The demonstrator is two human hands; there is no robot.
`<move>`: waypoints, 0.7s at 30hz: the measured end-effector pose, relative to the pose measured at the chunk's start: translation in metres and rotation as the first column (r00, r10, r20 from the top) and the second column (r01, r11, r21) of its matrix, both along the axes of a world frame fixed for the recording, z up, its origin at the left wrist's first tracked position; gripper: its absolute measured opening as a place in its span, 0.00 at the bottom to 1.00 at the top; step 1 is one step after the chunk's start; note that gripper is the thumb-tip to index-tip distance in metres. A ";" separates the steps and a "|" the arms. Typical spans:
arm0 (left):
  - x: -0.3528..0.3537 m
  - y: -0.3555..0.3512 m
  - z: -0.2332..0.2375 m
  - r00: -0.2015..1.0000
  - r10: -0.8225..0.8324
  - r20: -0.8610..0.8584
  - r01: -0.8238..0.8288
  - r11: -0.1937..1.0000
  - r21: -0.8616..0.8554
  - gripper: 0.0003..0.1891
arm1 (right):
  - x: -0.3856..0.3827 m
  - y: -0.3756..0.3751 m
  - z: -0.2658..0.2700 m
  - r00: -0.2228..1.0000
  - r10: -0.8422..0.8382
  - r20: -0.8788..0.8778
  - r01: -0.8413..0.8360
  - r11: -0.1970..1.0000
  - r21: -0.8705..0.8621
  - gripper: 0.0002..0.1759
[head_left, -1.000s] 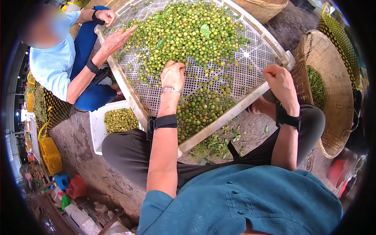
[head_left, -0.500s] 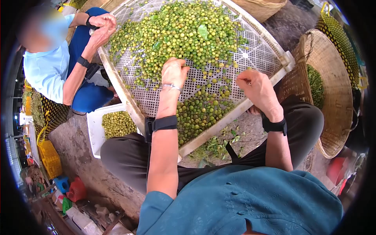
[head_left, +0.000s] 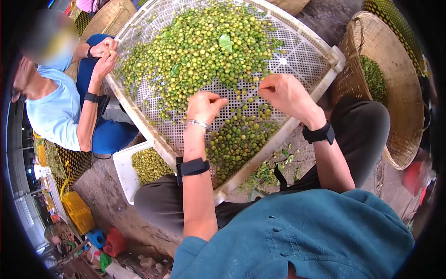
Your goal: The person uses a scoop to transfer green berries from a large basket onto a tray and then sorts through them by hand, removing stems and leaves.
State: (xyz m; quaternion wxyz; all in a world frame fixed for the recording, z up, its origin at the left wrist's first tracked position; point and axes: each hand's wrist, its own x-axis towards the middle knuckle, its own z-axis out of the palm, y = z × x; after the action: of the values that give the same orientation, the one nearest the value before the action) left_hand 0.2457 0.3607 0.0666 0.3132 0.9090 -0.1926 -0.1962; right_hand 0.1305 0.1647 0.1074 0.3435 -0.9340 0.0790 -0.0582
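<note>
A white slatted tray (head_left: 253, 172) holds a large heap of small green-yellow fruits (head_left: 209, 46) at its far side and a smaller, darker pile (head_left: 241, 139) at the near corner. My left hand (head_left: 205, 108) hovers over the tray between the two piles, fingers pinched together. Just right of it, my right hand (head_left: 287, 95) is above the tray's right part, its fingertips also closed and pointing left. Whatever either hand grips is too small or hidden to make out. A green leaf (head_left: 226, 43) lies on the large heap.
A co-worker (head_left: 58, 107) sits at the left, both hands at the tray's edge. A white bin (head_left: 124, 169) of fruits stands beside the tray's left side. Woven baskets (head_left: 399, 93) stand at the right; a yellow basket (head_left: 79, 211) is at the lower left.
My right hand has moved left toward my left hand, which is slightly lower. The view has shifted a little, and the co-worker's hands have come down beside the tray.
</note>
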 end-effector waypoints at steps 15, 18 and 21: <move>-0.046 0.034 0.016 0.996 -0.031 0.087 0.022 0.994 0.106 0.15 | -0.032 0.017 0.009 0.878 0.434 -0.199 -0.286 0.812 0.509 0.08; -0.055 0.026 0.000 0.988 -0.093 0.125 0.079 0.991 0.111 0.10 | -0.041 0.018 0.012 0.781 0.624 -0.018 -0.560 0.714 0.420 0.13; -0.056 0.025 -0.003 0.996 -0.069 0.048 0.062 0.988 0.140 0.08 | -0.049 0.016 0.015 0.809 0.555 -0.196 -0.420 0.777 0.469 0.13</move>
State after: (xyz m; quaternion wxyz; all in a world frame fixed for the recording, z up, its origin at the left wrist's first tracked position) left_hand 0.1895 0.3858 0.0637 0.2374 0.9266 -0.2165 -0.1954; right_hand 0.0818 0.1809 0.1221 0.5139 -0.8265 -0.1034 0.2052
